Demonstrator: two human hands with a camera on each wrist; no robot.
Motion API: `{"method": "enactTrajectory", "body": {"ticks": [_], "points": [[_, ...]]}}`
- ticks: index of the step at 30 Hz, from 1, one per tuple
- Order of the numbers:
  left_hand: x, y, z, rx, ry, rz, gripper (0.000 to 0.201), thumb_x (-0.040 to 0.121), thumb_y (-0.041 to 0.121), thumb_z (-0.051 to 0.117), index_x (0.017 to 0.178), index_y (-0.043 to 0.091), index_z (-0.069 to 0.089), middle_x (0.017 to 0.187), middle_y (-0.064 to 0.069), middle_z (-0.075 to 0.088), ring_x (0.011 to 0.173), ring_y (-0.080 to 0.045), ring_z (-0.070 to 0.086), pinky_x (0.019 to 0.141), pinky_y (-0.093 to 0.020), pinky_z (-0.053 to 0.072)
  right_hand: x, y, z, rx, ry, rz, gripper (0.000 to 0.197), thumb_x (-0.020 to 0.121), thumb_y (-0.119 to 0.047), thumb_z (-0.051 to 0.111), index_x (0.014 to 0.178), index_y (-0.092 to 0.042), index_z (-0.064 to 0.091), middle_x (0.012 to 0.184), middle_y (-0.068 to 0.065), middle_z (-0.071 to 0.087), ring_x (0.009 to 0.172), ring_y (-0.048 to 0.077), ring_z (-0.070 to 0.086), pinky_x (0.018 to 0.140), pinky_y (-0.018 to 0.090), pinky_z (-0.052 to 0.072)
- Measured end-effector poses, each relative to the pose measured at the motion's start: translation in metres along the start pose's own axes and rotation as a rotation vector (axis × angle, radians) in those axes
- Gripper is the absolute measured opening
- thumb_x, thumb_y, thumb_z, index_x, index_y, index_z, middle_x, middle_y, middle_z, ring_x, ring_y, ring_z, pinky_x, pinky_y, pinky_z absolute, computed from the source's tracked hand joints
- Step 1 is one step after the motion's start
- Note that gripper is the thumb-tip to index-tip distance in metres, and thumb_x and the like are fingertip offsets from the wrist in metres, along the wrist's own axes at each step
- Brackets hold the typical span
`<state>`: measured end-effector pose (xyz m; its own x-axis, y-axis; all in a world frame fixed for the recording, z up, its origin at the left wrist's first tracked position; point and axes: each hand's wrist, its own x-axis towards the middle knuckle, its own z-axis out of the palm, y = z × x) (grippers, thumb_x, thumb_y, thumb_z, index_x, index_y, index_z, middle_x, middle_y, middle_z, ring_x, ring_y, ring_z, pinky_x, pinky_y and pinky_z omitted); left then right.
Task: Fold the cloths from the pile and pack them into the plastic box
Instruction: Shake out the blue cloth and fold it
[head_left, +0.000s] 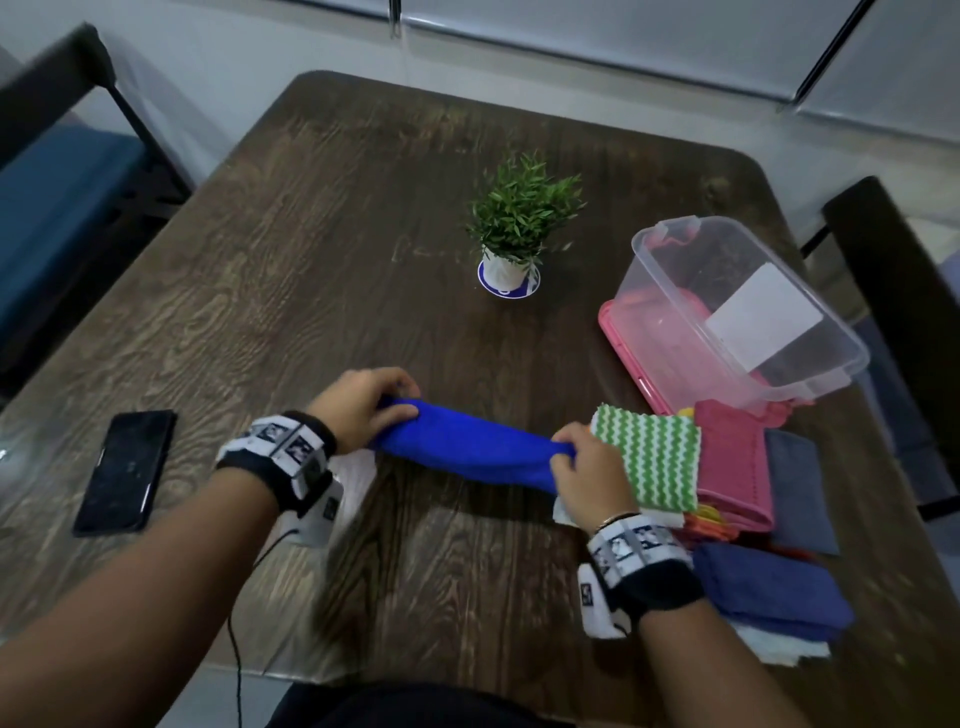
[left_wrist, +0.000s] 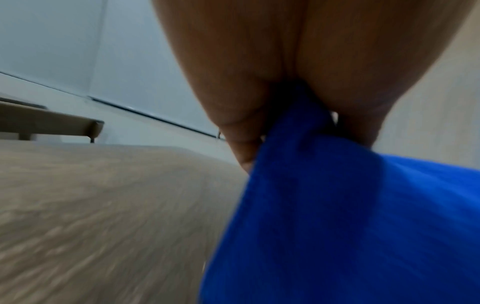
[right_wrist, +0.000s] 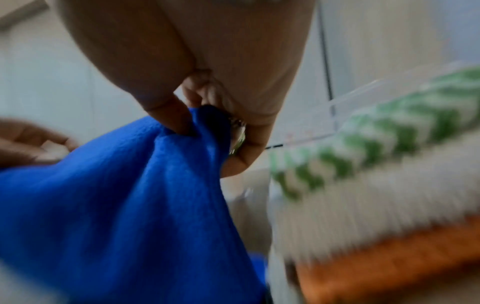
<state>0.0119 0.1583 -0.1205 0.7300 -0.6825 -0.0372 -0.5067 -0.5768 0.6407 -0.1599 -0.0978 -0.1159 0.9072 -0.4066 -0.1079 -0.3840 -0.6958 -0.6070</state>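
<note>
Head view shows me mid-fold on one cloth: my left hand (head_left: 363, 405) and right hand (head_left: 587, 462) each pinch an end of the blue cloth (head_left: 467, 447), which hangs stretched between them just above the table (head_left: 311, 234). On the left wrist view, thumb and fingers (left_wrist: 241, 127) are closed tight on the fabric; on the right wrist view it is bunched under the thumb. The pile (head_left: 727, 467) lies just right of my right hand, a green zigzag cloth (head_left: 649, 457) on top. The box (head_left: 748, 306) stands behind the pile, resting on its pink lid (head_left: 623, 322); I see no cloth in it, so I judge the packing barely begun. Next I should lay the blue cloth flat, bring the ends together evenly, then carry it to the box.
</note>
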Motion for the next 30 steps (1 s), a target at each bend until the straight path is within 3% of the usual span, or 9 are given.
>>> {"method": "enactTrajectory", "body": {"ticks": [4, 6, 9, 12, 15, 20, 23, 28, 30], "points": [[0.006, 0.014, -0.049, -0.208, -0.008, -0.06, 0.01, 0.081, 0.028, 0.079, 0.085, 0.02, 0.074, 0.075, 0.0, 0.072, 0.068, -0.009, 0.064, 0.065, -0.028, 0.05, 0.008, -0.016, -0.052, 0.179, 0.146, -0.012, 0.019, 0.086, -0.004, 0.06, 0.09, -0.022, 0.065, 0.073, -0.011, 0.063, 0.066, 0.002, 0.056, 0.061, 0.016, 0.04], [0.012, 0.01, -0.057, -0.189, 0.003, -0.075, 0.007, 0.083, 0.026, 0.077, 0.086, 0.021, 0.075, 0.076, 0.001, 0.073, 0.07, -0.011, 0.067, 0.066, -0.028, 0.051, 0.016, -0.018, -0.062, 0.149, 0.164, -0.019, 0.012, 0.088, -0.012, 0.064, 0.092, -0.022, 0.067, 0.075, -0.013, 0.063, 0.067, -0.001, 0.057, 0.06, 0.01, 0.039], [0.02, -0.006, -0.044, -0.055, -0.009, -0.109, 0.007, 0.085, 0.023, 0.075, 0.091, 0.027, 0.075, 0.082, 0.012, 0.072, 0.076, -0.003, 0.066, 0.072, -0.023, 0.049, 0.037, -0.009, -0.051, -0.016, 0.116, 0.0, 0.004, 0.09, -0.021, 0.067, 0.092, -0.021, 0.069, 0.079, -0.007, 0.065, 0.074, 0.011, 0.061, 0.066, 0.021, 0.043], [0.022, -0.028, -0.012, 0.015, 0.036, -0.222, 0.012, 0.083, 0.017, 0.076, 0.094, 0.022, 0.076, 0.086, 0.005, 0.071, 0.08, -0.01, 0.063, 0.076, -0.022, 0.043, 0.051, 0.003, -0.019, -0.194, 0.021, 0.066, 0.005, 0.089, -0.02, 0.066, 0.091, -0.02, 0.07, 0.086, 0.004, 0.069, 0.083, 0.023, 0.063, 0.073, 0.027, 0.046], [0.017, -0.045, 0.012, 0.024, 0.027, -0.308, 0.011, 0.079, 0.016, 0.08, 0.089, 0.021, 0.077, 0.084, 0.0, 0.072, 0.08, -0.015, 0.064, 0.075, -0.025, 0.047, 0.046, 0.006, 0.009, -0.248, -0.048, 0.111, 0.015, 0.088, -0.007, 0.061, 0.08, -0.019, 0.065, 0.083, 0.003, 0.064, 0.081, 0.023, 0.062, 0.066, 0.025, 0.04], [-0.007, -0.062, 0.022, 0.025, -0.376, -0.267, 0.023, 0.074, 0.009, 0.081, 0.078, 0.031, 0.078, 0.08, 0.014, 0.072, 0.074, 0.001, 0.064, 0.07, -0.014, 0.047, 0.012, 0.018, 0.025, -0.385, -0.238, 0.094, 0.023, 0.083, 0.001, 0.06, 0.074, -0.02, 0.056, 0.087, 0.003, 0.061, 0.085, 0.023, 0.06, 0.07, 0.029, 0.043], [-0.02, -0.064, 0.027, 0.005, -0.548, -0.277, 0.036, 0.07, 0.002, 0.075, 0.068, 0.037, 0.074, 0.066, 0.021, 0.068, 0.06, 0.008, 0.059, 0.065, -0.012, 0.045, -0.005, 0.023, 0.029, -0.437, -0.37, 0.078, 0.021, 0.082, -0.001, 0.063, 0.073, -0.018, 0.056, 0.089, 0.003, 0.061, 0.086, 0.019, 0.059, 0.074, 0.026, 0.044], [-0.03, -0.053, 0.045, 0.053, -0.726, -0.305, 0.026, 0.07, 0.0, 0.075, 0.082, 0.023, 0.079, 0.065, 0.016, 0.063, 0.063, 0.0, 0.055, 0.068, -0.015, 0.043, -0.022, 0.031, 0.035, -0.515, -0.514, 0.06, 0.014, 0.083, -0.003, 0.064, 0.084, -0.017, 0.063, 0.098, 0.002, 0.058, 0.093, 0.021, 0.06, 0.085, 0.028, 0.05], [-0.032, -0.05, 0.051, 0.099, -0.808, -0.328, 0.019, 0.071, 0.019, 0.084, 0.09, 0.022, 0.078, 0.073, 0.016, 0.064, 0.07, -0.001, 0.056, 0.072, -0.018, 0.042, -0.028, 0.034, 0.038, -0.57, -0.639, 0.06, 0.015, 0.083, -0.011, 0.07, 0.098, -0.014, 0.07, 0.106, 0.005, 0.061, 0.098, 0.023, 0.063, 0.09, 0.031, 0.052]]}}
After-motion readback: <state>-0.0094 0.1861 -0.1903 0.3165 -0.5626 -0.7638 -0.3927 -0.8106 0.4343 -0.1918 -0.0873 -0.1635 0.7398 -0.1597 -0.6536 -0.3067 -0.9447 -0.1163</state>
